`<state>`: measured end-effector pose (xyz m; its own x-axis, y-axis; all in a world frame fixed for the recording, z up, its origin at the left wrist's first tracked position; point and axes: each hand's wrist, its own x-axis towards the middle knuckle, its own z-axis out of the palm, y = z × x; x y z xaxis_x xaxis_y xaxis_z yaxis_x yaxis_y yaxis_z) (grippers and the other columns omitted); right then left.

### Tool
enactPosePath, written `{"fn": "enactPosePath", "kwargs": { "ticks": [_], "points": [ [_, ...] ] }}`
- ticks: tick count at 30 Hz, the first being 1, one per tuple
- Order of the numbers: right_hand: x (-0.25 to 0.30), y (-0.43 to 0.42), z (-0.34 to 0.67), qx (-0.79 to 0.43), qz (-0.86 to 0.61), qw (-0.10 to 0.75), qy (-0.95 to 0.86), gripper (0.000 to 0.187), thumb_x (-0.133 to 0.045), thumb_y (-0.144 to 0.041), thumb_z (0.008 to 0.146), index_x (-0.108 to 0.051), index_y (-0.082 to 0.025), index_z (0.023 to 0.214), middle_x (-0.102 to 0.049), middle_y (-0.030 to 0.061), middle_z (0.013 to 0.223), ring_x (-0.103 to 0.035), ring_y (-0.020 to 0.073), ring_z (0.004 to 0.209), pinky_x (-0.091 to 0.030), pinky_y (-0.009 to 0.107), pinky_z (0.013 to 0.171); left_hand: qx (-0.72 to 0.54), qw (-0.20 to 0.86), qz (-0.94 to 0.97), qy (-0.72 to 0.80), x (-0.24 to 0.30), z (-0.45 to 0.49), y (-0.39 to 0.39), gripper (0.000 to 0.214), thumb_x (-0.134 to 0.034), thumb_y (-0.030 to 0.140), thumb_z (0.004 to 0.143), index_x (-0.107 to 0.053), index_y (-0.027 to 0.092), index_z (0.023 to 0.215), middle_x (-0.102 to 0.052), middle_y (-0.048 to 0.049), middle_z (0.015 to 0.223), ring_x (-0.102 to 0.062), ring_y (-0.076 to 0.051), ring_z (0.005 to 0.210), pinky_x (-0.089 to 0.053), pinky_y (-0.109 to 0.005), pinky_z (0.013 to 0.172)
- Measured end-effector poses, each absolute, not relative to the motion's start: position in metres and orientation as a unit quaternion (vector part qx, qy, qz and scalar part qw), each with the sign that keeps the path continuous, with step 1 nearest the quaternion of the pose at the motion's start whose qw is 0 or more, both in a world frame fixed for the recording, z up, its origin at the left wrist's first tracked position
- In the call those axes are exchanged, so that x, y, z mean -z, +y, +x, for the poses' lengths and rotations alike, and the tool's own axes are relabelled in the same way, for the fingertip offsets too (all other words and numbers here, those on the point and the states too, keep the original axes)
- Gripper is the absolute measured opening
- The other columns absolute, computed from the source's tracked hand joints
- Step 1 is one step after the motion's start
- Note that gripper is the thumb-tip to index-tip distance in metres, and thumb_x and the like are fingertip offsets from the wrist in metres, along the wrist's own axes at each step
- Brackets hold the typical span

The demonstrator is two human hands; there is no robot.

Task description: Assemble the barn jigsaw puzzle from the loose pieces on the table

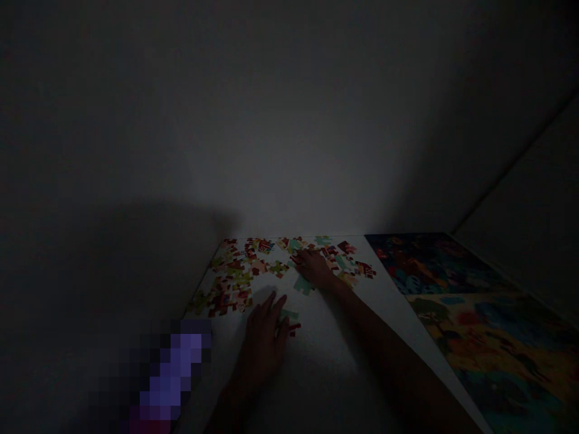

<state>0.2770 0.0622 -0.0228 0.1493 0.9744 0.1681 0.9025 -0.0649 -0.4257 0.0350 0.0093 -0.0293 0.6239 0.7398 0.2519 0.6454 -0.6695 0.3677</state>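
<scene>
My left hand (266,331) rests low over the white tabletop (325,337) with its fingers spread. Beside its thumb lie a pale green puzzle piece (290,314) and a dark red puzzle piece (295,330), both partly covered by the hand. Farther forward, my right hand (314,268) reaches into the loose puzzle pieces at the back, fingers stretched out and touching them. Just under that hand is a green puzzle piece (303,286). Dim light hides whether any piece sits beneath its fingertips.
Many red, green and yellow puzzle pieces (230,288) cover the back left of the table, some overlapping. On the right lie a dark colourful picture (434,262) and a yellow-orange picture with a tree (493,343). A wall (289,150) rises behind. A blurred purple patch is at lower left.
</scene>
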Motion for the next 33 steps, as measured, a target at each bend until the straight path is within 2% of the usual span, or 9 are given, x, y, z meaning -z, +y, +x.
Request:
{"fn": "enactPosePath", "kwargs": {
  "ticks": [3, 6, 9, 14, 19, 24, 30, 33],
  "points": [
    [0.026, 0.064, 0.291, -0.118, -0.689, 0.264, -0.665, 0.054, -0.064, -0.022, 0.083, -0.053, -0.014, 0.136, -0.063, 0.0157, 0.125, -0.058, 0.0256, 0.113, -0.044, 0.034, 0.095, -0.195, 0.109, 0.895, 0.386, 0.015, 0.053, 0.029, 0.043, -0.038, 0.028, 0.098, -0.050, 0.024, 0.139, -0.046, -0.0087, 0.150, -0.043, -0.023, 0.138, -0.031, -0.050, 0.116],
    [0.024, 0.061, 0.302, -0.127, -0.650, 0.277, -0.696, 0.046, -0.067, -0.025, 0.082, -0.061, -0.015, 0.127, -0.066, 0.0134, 0.118, -0.060, 0.0254, 0.109, -0.045, 0.034, 0.092, -0.153, 0.095, 0.914, 0.362, 0.009, 0.082, 0.054, 0.043, -0.040, 0.028, 0.097, -0.051, 0.020, 0.138, -0.047, -0.0116, 0.149, -0.041, -0.026, 0.139, -0.030, -0.050, 0.116],
    [0.018, 0.058, 0.308, -0.100, -0.665, 0.244, -0.699, 0.037, -0.070, -0.031, 0.081, -0.068, -0.018, 0.116, -0.068, 0.0123, 0.115, -0.060, 0.0265, 0.110, -0.044, 0.036, 0.094, -0.113, 0.078, 0.916, 0.377, 0.015, 0.107, 0.073, 0.047, -0.044, 0.033, 0.096, -0.049, 0.019, 0.140, -0.042, -0.0135, 0.152, -0.033, -0.030, 0.143, -0.026, -0.055, 0.116],
    [0.007, 0.053, 0.309, -0.087, -0.708, 0.183, -0.677, 0.047, -0.075, -0.036, 0.077, -0.067, -0.017, 0.119, -0.064, 0.0173, 0.122, -0.058, 0.0298, 0.116, -0.041, 0.041, 0.098, -0.128, 0.048, 0.906, 0.401, 0.026, 0.119, 0.081, 0.049, -0.046, 0.042, 0.096, -0.050, 0.023, 0.141, -0.040, -0.0129, 0.154, -0.028, -0.031, 0.146, -0.017, -0.059, 0.118],
    [0.003, 0.055, 0.308, -0.142, -0.724, 0.192, -0.647, 0.040, -0.074, -0.029, 0.076, -0.068, -0.015, 0.114, -0.069, 0.0147, 0.111, -0.063, 0.0279, 0.104, -0.045, 0.035, 0.086, -0.133, 0.051, 0.906, 0.399, 0.026, 0.114, 0.079, 0.046, -0.046, 0.042, 0.096, -0.052, 0.027, 0.140, -0.040, -0.0111, 0.154, -0.028, -0.032, 0.145, -0.012, -0.059, 0.119],
    [0.004, 0.059, 0.307, -0.190, -0.737, 0.229, -0.607, 0.037, -0.076, -0.026, 0.070, -0.063, -0.015, 0.103, -0.067, 0.0128, 0.107, -0.062, 0.0245, 0.094, -0.043, 0.031, 0.076, -0.127, 0.078, 0.906, 0.396, 0.024, 0.113, 0.079, 0.046, -0.045, 0.042, 0.096, -0.051, 0.028, 0.140, -0.039, -0.0105, 0.154, -0.028, -0.031, 0.146, -0.012, -0.059, 0.119],
    [0.008, 0.057, 0.305, -0.234, -0.726, 0.318, -0.563, 0.036, -0.072, -0.023, 0.065, -0.046, -0.022, 0.090, -0.056, -0.0017, 0.080, -0.051, 0.0143, 0.070, -0.035, 0.026, 0.061, -0.130, 0.073, 0.909, 0.389, 0.022, 0.113, 0.077, 0.045, -0.045, 0.043, 0.097, -0.053, 0.027, 0.138, -0.041, -0.0106, 0.153, -0.030, -0.030, 0.145, -0.013, -0.060, 0.119],
    [0.013, 0.058, 0.303, -0.272, -0.671, 0.397, -0.564, 0.031, -0.067, -0.029, 0.067, -0.041, -0.023, 0.083, -0.048, -0.0054, 0.074, -0.044, 0.0122, 0.065, -0.034, 0.025, 0.059, -0.125, 0.073, 0.910, 0.388, 0.022, 0.112, 0.077, 0.046, -0.043, 0.043, 0.097, -0.052, 0.027, 0.139, -0.042, -0.0107, 0.152, -0.029, -0.030, 0.145, -0.012, -0.060, 0.119]
  ]
}}
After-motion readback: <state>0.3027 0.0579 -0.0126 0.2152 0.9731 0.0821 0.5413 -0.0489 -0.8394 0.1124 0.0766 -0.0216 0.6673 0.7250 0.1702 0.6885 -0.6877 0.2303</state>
